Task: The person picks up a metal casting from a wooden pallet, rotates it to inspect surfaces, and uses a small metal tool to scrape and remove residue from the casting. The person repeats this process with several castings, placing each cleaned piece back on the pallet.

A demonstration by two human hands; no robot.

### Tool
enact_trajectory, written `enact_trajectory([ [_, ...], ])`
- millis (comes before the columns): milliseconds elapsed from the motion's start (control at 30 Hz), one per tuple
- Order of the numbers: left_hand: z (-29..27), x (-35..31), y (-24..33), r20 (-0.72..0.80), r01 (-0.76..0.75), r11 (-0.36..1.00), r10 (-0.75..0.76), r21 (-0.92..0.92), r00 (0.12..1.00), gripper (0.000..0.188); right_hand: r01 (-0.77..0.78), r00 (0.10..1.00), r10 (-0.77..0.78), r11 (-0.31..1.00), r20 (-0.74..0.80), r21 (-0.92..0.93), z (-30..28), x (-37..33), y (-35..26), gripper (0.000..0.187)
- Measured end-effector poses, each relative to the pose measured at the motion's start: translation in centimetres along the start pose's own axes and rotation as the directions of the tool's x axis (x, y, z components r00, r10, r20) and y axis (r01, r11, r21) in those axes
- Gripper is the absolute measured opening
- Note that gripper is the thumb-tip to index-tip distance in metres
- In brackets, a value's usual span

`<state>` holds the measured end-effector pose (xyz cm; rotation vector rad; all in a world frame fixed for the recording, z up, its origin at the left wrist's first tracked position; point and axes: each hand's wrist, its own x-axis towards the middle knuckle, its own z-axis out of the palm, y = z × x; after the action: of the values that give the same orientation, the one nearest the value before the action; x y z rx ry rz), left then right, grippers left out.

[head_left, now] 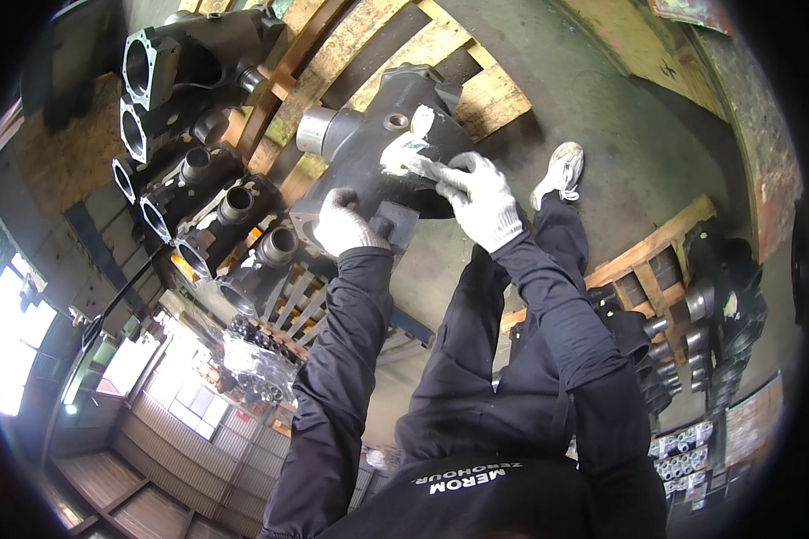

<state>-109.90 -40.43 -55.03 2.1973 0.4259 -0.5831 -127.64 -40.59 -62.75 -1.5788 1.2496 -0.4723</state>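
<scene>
A large black metal casting (pixel 368 171) with a bare-metal pipe end lies on a wooden pallet in front of me. White, putty-like patches (pixel 404 154) cover part of its upper side, near a threaded hole (pixel 395 120). My gloved left hand (pixel 346 225) curls over the casting's near left edge, beside a square flange, and grips it. On the right, my gloved right hand (pixel 481 199) has its fingers pinched at the edge of the white patch. A thin, pale, flat piece seems to stick out from those fingers, but its kind is unclear.
Several similar black castings (pixel 198 193) with open flanged ends stand in a row at left. Wooden pallet slats (pixel 490 99) extend beyond the casting. More dark parts (pixel 724 305) sit on a pallet at right. My shoe (pixel 562 171) is on the floor right of the casting.
</scene>
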Motion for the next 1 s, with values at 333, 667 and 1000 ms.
enact_trajectory([
  [333, -0.1, -1.0, 0.6, 0.002, 0.084, 0.994, -0.085, 0.062, 0.996, 0.010, -0.035, 0.999, 0.035, 0.999, -0.014, 0.010, 2.3, 1.9, 3.8, 0.022],
  [667, 0.0, -1.3, 0.8, -0.005, 0.107, 0.992, -0.106, 0.071, 0.994, 0.017, -0.035, 0.999, 0.033, 0.996, 0.027, 0.083, 1.6, 2.3, 3.6, 0.023],
  [1000, -0.1, -0.5, 0.4, 0.007, 0.094, 0.995, -0.095, 0.030, 0.995, 0.014, -0.240, 0.971, 0.237, 0.968, 0.040, 0.075, 0.3, 1.3, 4.6, 0.024],
])
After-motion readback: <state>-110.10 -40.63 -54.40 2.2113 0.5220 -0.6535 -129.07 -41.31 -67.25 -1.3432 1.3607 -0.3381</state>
